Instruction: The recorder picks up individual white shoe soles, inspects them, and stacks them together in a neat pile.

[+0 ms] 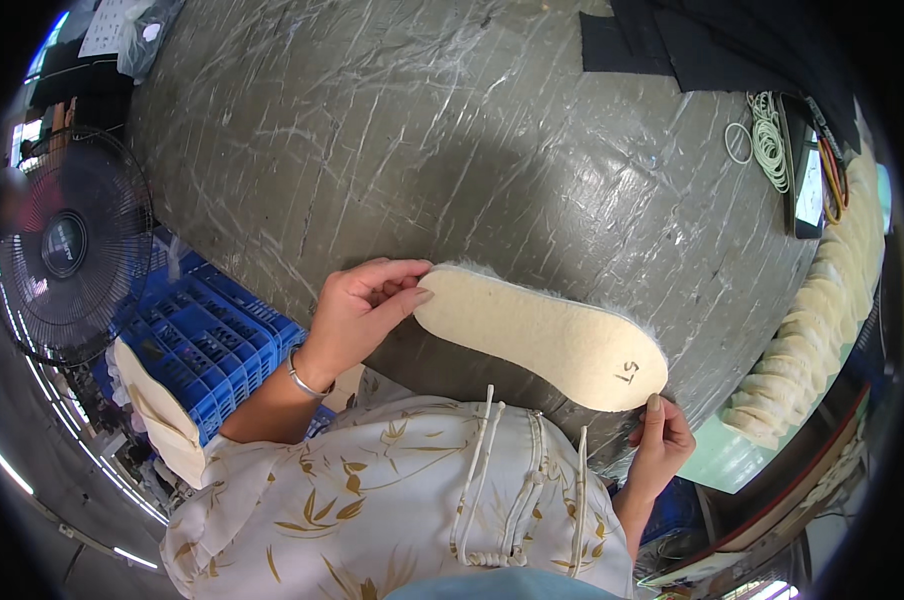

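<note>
A cream felt insole [542, 335] with a fluffy pile showing along its far edge is held up over the near part of the table. Dark handwritten marks stand near its wider right end. My left hand [367, 305], with a bangle at the wrist, pinches the narrow left end between thumb and fingers. At the opposite end, my right hand [662, 440] grips the edge of the insole with the thumb on top; its fingers are partly hidden underneath.
The grey table [372, 130] has a scuffed, glossy cover. Stacked cream insoles [807, 330] line its right side, beside a phone [808, 190] and coiled cord [769, 140]. Black fabric [627, 45] lies at the far right. Blue crates [207, 345] and a fan [64, 243] stand left.
</note>
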### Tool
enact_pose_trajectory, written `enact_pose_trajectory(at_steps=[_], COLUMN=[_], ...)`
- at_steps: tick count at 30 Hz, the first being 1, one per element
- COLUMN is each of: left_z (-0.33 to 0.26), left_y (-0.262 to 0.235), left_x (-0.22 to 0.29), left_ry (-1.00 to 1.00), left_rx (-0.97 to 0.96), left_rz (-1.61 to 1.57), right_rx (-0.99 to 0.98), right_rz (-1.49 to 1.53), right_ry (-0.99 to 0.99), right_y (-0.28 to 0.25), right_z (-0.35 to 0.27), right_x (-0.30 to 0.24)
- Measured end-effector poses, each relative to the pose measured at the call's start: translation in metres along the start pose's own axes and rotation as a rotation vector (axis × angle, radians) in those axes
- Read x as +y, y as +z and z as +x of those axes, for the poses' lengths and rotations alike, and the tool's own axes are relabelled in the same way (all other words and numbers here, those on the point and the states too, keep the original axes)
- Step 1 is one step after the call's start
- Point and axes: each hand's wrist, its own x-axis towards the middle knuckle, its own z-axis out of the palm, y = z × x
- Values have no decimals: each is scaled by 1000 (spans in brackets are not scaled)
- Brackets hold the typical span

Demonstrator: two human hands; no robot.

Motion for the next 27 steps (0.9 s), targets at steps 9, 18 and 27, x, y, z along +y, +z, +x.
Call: enact_pose_trajectory(at_steps=[9, 18, 27], left_z=[-1, -12, -37], left_y=[0, -1, 4], left_x=[0, 23, 141], left_ry=[22, 295, 1103], left_rx=[4, -2, 174], left_rz=[10, -13, 504], right_rx=[-9, -231, -472], right_rz=[-40, -334, -45], right_ry=[-10, -853, -1305], right_y=[-1, 30, 63], right_z=[0, 11, -10], right_x=[0, -84, -205])
